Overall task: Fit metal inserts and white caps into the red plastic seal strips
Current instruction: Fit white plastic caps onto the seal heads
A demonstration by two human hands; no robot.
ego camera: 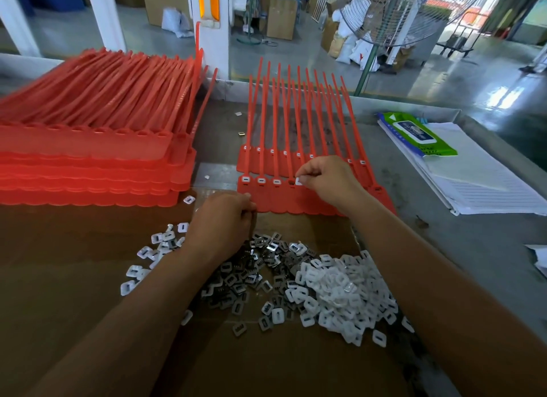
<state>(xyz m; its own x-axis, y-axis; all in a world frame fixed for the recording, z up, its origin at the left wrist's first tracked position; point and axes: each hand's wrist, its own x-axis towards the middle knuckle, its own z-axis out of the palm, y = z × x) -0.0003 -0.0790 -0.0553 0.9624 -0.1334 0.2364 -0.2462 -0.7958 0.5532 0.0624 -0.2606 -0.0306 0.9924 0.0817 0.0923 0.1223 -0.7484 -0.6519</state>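
Two red seal strip sheets lie side by side in the middle; the near sheet (278, 199) carries three white caps (261, 180) in its left sockets. My right hand (328, 179) pinches a white cap (299, 181) over the fourth socket. Fingers curled, my left hand (220, 223) rests at the near sheet's left lower edge; whether it holds anything is hidden. On the brown cardboard (88, 278) lie a pile of white caps (346, 293) and a pile of dark metal inserts (251, 275).
A tall stack of red seal strips (88, 153) fills the left of the table. A few loose white caps (154, 248) lie left of my left wrist. White paper sheets (479, 174) and a green wipes packet (417, 133) sit at the right.
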